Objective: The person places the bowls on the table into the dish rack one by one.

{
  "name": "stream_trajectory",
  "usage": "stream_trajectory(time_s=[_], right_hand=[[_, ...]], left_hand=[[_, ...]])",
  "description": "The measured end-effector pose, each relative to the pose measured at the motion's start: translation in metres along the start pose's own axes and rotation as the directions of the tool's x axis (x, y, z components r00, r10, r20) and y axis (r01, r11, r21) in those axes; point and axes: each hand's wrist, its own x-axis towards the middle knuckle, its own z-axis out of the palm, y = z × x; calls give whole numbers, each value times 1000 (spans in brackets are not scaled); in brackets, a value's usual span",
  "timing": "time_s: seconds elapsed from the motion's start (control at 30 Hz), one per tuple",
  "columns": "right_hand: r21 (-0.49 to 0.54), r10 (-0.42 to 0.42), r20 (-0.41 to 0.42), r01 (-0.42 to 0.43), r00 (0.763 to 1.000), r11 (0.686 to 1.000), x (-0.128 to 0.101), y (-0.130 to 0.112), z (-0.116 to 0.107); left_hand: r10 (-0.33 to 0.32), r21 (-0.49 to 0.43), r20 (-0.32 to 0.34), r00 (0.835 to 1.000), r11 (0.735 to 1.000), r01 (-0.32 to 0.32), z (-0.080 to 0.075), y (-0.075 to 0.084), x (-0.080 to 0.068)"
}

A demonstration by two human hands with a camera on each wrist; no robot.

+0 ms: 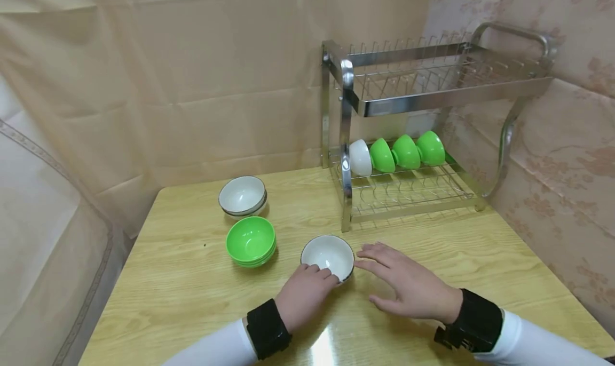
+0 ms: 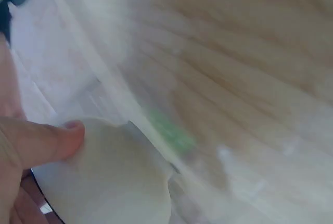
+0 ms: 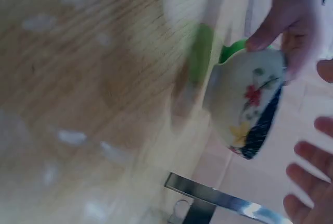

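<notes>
Head view: white bowl [image 1: 328,256], dark-rimmed, upright on the wooden table [image 1: 432,248], just in front of the dish rack [image 1: 408,142]. Left hand [image 1: 304,294] grips its near rim, fingers curled over the edge. Right hand [image 1: 408,286] lies flat just beside it, fingers apart.

Left wrist view: blurred; thumb [image 2: 41,143] pressed on the bowl's pale wall.

Right wrist view: bowl's outside shows red and yellow flowers and a blue patch; right fingers [image 3: 312,156] spread, not touching.
</notes>
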Motion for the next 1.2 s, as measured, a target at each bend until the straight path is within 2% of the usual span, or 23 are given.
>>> stream_trajectory(time_s=[0.13, 0.23, 0.3, 0.37, 0.5, 0.67, 0.73, 0.83, 0.9, 0.97, 1.03, 1.07, 1.13, 1.17, 1.2], right_hand=[[-36, -146, 69, 148, 987, 988, 3, -1, -1], [-52, -279, 75, 283, 958, 958, 4, -1, 1], [-50, -339, 74, 343, 938, 938, 2, -2, 2], [-44, -365, 77, 369, 928, 928, 1, -3, 1], [-40, -375, 67, 378, 925, 925, -3, -6, -2], [-58, -407, -4, 406, 913, 912, -4, -6, -6], [-53, -394, -27, 392, 919, 918, -5, -5, -7], [-14, -327, -48, 327, 944, 945, -5, -2, -9], [37, -233, -53, 235, 971, 971, -6, 0, -12], [83, -99, -62, 104, 993, 991, -7, 3, -16], [142, 75, -66, -65, 995, 988, -8, 7, -22], [186, 171, -60, -157, 983, 970, -8, 10, -26], [289, 351, -44, -325, 935, 900, -8, 17, -33], [349, 437, -21, -403, 899, 846, -7, 21, -38], [422, 509, 11, -466, 861, 778, -5, 27, -42]], left_hand=[[128, 60, -31, 991, 990, -126, -16, 12, -5], [212, 92, -41, 976, 974, -208, -27, 19, -7], [254, 106, -45, 966, 963, -248, -33, 23, -7], [279, 111, -49, 959, 956, -272, -38, 26, -7], [294, 110, -52, 954, 952, -287, -45, 27, -6], [297, 127, -80, 952, 950, -285, -48, 27, -4], [285, 134, -110, 952, 953, -270, -47, 25, -2], [232, 94, -178, 956, 971, -219, -46, 23, 2], [177, 29, -226, 958, 984, -175, -45, 21, 3], [121, -35, -263, 957, 990, -135, -43, 20, 3], [82, -74, -278, 957, 992, -107, -41, 19, 2], [73, -79, -277, 958, 992, -98, -39, 18, 2], [68, -77, -265, 962, 993, -91, -37, 19, 3], [68, -76, -250, 966, 993, -90, -35, 19, 3], [73, -73, -232, 970, 993, -92, -34, 19, 4]])
